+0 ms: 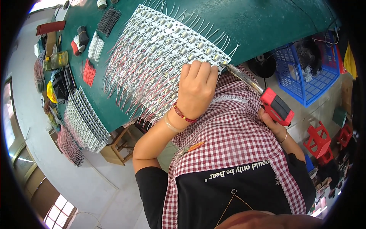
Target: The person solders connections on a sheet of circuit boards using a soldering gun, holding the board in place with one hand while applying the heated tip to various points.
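Note:
A white panel of small circuit boards (pixel 160 42), with rows of components and many red, white and black wires, lies on the green table (pixel 267 23). My left hand (pixel 196 89) rests over the panel's near right corner, fingers curled together; what they pinch is hidden beneath them. My right hand (pixel 270 123) is closed round the red and black handle of a soldering iron (pixel 276 107). Its metal barrel points up and left, and the tip meets the panel's corner just right of my left fingers.
Bundles of black wires (pixel 109 22), white wires (pixel 96 47) and red wires (pixel 89 72) lie left of the panel. More wired panels (pixel 85 118) sit at the table's left end. A blue plastic crate (pixel 305 82) and a red stool (pixel 318 139) stand on the right.

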{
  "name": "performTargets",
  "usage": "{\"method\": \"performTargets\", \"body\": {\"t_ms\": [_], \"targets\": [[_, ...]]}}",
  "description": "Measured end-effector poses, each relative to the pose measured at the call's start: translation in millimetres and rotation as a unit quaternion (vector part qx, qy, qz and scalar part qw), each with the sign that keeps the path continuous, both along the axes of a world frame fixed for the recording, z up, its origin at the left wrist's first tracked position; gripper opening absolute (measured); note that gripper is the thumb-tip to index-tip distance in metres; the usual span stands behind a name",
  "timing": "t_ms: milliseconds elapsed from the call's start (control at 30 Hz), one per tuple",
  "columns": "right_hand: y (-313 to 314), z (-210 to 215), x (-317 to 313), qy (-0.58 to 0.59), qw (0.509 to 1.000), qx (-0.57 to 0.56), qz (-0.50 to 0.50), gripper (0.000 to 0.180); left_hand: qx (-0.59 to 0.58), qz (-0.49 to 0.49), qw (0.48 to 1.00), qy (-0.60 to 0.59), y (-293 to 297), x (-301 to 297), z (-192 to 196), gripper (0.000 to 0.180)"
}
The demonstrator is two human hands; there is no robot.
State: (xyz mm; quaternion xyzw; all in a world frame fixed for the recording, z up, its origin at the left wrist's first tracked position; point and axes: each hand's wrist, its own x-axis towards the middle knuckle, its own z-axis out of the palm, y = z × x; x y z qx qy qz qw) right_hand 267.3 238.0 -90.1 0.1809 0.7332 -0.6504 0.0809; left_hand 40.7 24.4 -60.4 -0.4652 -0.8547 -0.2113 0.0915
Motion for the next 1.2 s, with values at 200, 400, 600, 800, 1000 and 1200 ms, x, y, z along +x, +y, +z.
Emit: {"method": "performTargets", "body": {"t_ms": [200, 400, 600, 800, 1000, 1200], "targets": [[-4, 6, -10, 0.013, 1.0, 0.018, -0.007, 0.013, 0.012, -0.014, 1.0, 0.011, 0, -1, -4, 0.016], [0, -2, 6, -0.025, 0.999, -0.047, -0.013, 0.014, 0.009, -0.016, 1.0, 0.008, 0, 0, -1, 0.015], [6, -6, 8, -0.007, 0.999, -0.039, 0.005, 0.015, 0.009, -0.017, 1.0, 0.004, -1, 0, 1, 0.015], [-1, -3, -1, 0.015, 1.0, 0.002, -0.008, 0.018, 0.016, -0.016, 1.0, 0.006, 1, 2, -2, 0.015], [1, -4, 7, -0.005, 1.0, 0.024, -0.015, 0.017, 0.017, -0.006, 1.0, -0.01, 1, 1, 0, 0.016], [3, -4, 11, -0.048, 0.998, -0.03, -0.018, 0.016, 0.018, -0.008, 1.0, -0.011, 1, 0, 0, 0.017]]}}
